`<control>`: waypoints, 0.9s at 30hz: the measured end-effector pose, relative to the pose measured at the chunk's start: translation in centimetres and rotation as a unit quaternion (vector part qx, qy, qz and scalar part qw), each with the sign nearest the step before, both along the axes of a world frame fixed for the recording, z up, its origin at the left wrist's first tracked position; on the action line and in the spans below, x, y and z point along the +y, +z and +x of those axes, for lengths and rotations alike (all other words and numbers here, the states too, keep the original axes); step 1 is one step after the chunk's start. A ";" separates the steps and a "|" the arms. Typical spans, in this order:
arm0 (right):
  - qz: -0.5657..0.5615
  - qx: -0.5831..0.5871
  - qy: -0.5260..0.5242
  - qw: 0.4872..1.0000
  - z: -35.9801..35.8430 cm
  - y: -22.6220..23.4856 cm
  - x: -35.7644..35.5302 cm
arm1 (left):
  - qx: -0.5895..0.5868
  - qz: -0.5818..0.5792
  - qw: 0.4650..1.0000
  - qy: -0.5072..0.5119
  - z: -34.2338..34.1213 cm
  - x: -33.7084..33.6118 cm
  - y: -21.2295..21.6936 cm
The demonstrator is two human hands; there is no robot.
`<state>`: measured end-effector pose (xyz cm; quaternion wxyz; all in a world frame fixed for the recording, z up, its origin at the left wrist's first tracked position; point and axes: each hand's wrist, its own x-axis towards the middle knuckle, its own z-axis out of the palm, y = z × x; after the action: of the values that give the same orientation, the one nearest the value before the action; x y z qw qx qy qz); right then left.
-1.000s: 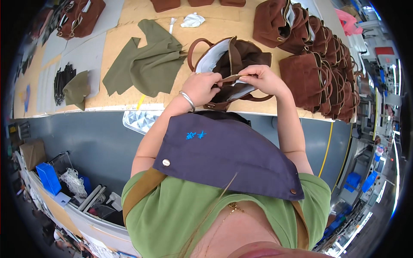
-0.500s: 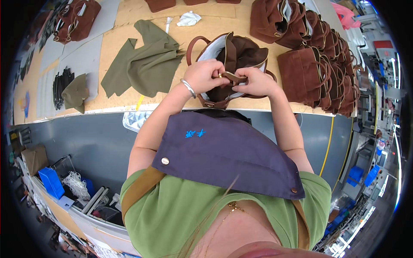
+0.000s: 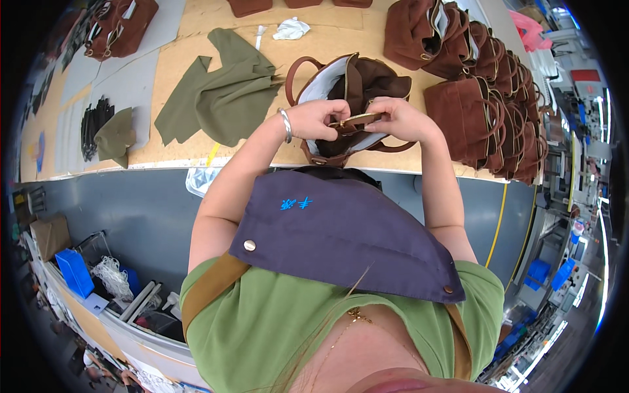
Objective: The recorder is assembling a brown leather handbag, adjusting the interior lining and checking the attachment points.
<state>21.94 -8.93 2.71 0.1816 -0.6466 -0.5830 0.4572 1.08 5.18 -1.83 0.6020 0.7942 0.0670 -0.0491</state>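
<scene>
In head view, L hand (image 3: 317,119) is pinching the L part of a brass-toothed zip (image 3: 362,119), thumb & fingertips close together; R hand (image 3: 404,120) is pinching the R part, fingers narrow too. Can't tell if either's on the slider. Zip is bridging the open mouth of a brown bag (image 3: 319,153), which is sitting at the table's near edge, btwn the hands & just beyond the apron (image 3: 341,229). Pale lining (image 3: 320,89) is showing inside.

Step in hand: prob. working or checking the zip. Next move seems to be calling for a firm hold one side & a steady, straight pull w/ the other, lining clear of the teeth.

Surface: wood-tone table (image 3: 337,33) is bearing olive cloth (image 3: 229,105) L of the bag, black strips (image 3: 97,131) + olive scrap (image 3: 115,137) farther L, white crumpled piece (image 3: 291,29) behind, more brown bags (image 3: 455,121) crowding R.

Room: grey floor (image 3: 154,209) is showing below, yellow line (image 3: 498,226) running R; blue bin (image 3: 74,272) & white cord (image 3: 111,274) are lying lower L.
</scene>
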 end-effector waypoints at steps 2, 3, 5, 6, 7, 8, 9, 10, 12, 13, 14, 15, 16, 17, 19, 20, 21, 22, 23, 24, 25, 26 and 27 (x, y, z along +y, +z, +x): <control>0.005 0.019 0.023 1.000 0.4 -0.3 -0.1 | 0.073 0.119 0.990 -0.027 0.3 0.1 1.1; -0.006 0.040 0.027 0.999 0.1 0.4 -0.1 | 0.052 0.216 0.975 -0.031 0.5 0.1 0.3; -0.004 0.070 0.043 0.997 -0.4 0.7 -0.1 | 0.039 0.351 0.935 -0.032 1.0 -0.4 -1.1; 0.009 0.079 0.054 0.995 -0.7 0.7 -0.2 | -0.026 0.379 0.925 -0.026 1.3 -0.7 -1.1; 0.023 0.087 0.066 0.994 -0.8 0.7 -0.2 | -0.091 0.406 0.909 -0.020 1.4 -0.9 -1.4; 0.022 0.088 0.063 0.994 -0.9 0.7 -0.3 | -0.155 0.430 0.889 -0.014 1.6 -1.1 -1.4; 0.021 0.089 0.059 0.994 -0.7 0.8 -0.4 | -0.058 0.453 0.888 -0.041 2.2 -1.3 -0.3; 0.020 0.090 0.055 0.994 -0.6 1.0 -0.6 | -0.020 0.421 0.907 0.009 2.3 -1.2 -0.3; -0.014 0.054 0.037 0.998 0.1 1.2 -1.3 | 0.056 0.349 0.929 0.107 2.4 -0.7 -0.1; -0.031 0.036 0.027 0.998 0.3 1.3 -1.5 | 0.072 0.355 0.926 0.105 2.0 -0.5 0.6; -0.014 0.052 0.031 0.998 0.2 1.2 -1.5 | 0.013 0.364 0.927 0.096 2.0 -0.6 0.6; 0.001 0.069 0.035 0.997 0.0 1.1 -1.5 | -0.046 0.369 0.924 0.086 1.9 -0.7 0.7; 0.016 0.085 0.038 0.996 -0.3 0.9 -1.5 | -0.104 0.373 0.919 0.076 1.8 -0.8 0.7; 0.057 0.079 0.047 0.994 -0.7 0.8 -1.6 | -0.203 0.353 0.911 0.064 2.1 -1.0 -0.4; 0.053 0.057 0.046 0.996 -1.2 1.4 -1.5 | -0.105 0.270 0.957 -0.004 2.5 -1.4 -1.1; 0.051 0.045 0.046 0.997 -1.3 1.6 -1.4 | -0.055 0.225 0.972 -0.038 2.7 -1.5 -1.4; 0.054 0.037 0.041 0.997 -1.1 1.7 -1.7 | -0.071 0.217 0.973 -0.041 2.7 -1.4 -1.5; 0.057 0.029 0.037 0.997 -0.8 1.6 -2.0 | -0.009 0.238 0.970 -0.046 2.6 -1.4 -0.1; 0.060 0.021 0.034 0.997 -0.5 1.6 -2.2 | 0.054 0.258 0.963 -0.050 2.5 -1.3 1.5; 0.056 0.013 0.024 0.998 -0.5 1.6 -2.4 | 0.117 0.277 0.952 -0.055 2.3 -1.2 2.6; 0.053 0.006 0.014 0.998 -0.4 1.6 -2.5 | 0.039 0.356 0.934 0.002 2.0 -1.0 0.5; 0.050 -0.002 0.005 0.999 -0.4 1.5 -2.6 | 0.011 0.360 0.933 0.028 1.5 -1.0 0.1; 0.053 -0.014 -0.005 0.998 -0.2 1.2 -2.8 | -0.017 0.363 0.930 0.053 1.1 -1.2 0.2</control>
<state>21.72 -11.69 3.92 0.2096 -0.6453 -0.6057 0.4157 2.15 4.00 -1.58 0.2752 0.9546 0.1118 0.0243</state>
